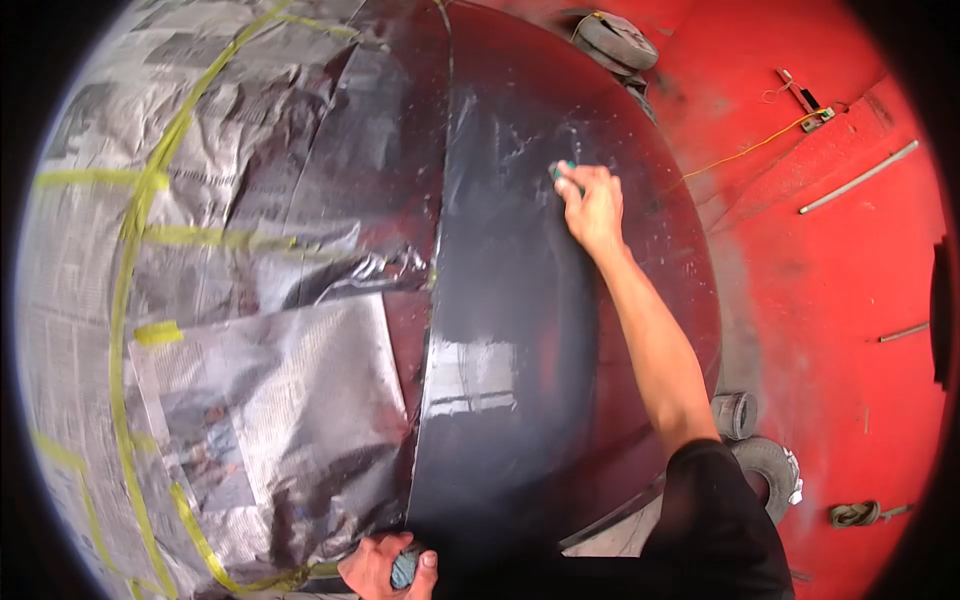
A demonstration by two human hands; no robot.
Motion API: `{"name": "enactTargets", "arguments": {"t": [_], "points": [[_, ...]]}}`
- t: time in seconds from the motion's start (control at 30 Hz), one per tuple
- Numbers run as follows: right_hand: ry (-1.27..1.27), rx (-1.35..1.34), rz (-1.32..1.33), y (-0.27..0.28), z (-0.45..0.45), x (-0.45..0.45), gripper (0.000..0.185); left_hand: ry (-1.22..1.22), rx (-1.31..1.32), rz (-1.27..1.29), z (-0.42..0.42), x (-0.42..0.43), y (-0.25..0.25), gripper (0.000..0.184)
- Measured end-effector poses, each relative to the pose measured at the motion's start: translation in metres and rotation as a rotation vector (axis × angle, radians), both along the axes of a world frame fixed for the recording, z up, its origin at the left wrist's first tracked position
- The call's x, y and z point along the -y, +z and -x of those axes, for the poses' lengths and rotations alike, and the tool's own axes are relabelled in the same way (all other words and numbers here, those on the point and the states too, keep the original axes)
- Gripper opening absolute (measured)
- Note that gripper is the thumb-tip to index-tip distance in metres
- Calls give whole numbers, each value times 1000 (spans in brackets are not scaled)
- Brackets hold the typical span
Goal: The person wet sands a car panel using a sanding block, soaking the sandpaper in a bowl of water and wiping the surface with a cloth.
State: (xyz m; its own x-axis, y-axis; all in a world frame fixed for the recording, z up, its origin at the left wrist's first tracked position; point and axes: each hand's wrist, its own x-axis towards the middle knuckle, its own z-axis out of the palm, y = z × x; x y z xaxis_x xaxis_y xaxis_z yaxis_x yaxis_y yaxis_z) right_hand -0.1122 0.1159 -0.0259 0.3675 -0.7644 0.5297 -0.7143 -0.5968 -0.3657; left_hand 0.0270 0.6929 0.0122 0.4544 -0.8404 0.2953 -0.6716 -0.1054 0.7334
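Pinched shut on a green pad (571, 165), the right hand (594, 208) sat on the panel's (505, 290) upper part, its arm reaching up and leftward, nearly straight, while the left hand (372, 568), low beside the newspaper (270, 400), curled around a grey wad (404, 568).

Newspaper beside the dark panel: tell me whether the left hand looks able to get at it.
Probably yes: the left hand is close to the newspaper's lower edge, with nothing visible between them, though a blue-grey item already fills its grip.
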Motion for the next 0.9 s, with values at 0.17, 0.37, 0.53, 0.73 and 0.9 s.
{"name": "enactTargets", "arguments": {"t": [0.17, 0.37, 0.53, 0.73, 0.9], "points": [[99, 17, -2, 12, 1, -112, 31, 17, -112, 52, 1, 4, 9, 30], [345, -20, 87, 24, -23, -199, 30, -4, -167, 128, -4, 7, 11, 31], [-44, -40, -79, 19, -116, -22, 32, 29, -166, 139, -4, 7, 9, 31], [157, -7, -3, 25, -73, -214, 31, 36, -168, 192, -7, 7, 5, 36], [33, -56, 25, 24, -107, -186, 28, 2, -208, 155, -9, 6, 11, 31]]}}
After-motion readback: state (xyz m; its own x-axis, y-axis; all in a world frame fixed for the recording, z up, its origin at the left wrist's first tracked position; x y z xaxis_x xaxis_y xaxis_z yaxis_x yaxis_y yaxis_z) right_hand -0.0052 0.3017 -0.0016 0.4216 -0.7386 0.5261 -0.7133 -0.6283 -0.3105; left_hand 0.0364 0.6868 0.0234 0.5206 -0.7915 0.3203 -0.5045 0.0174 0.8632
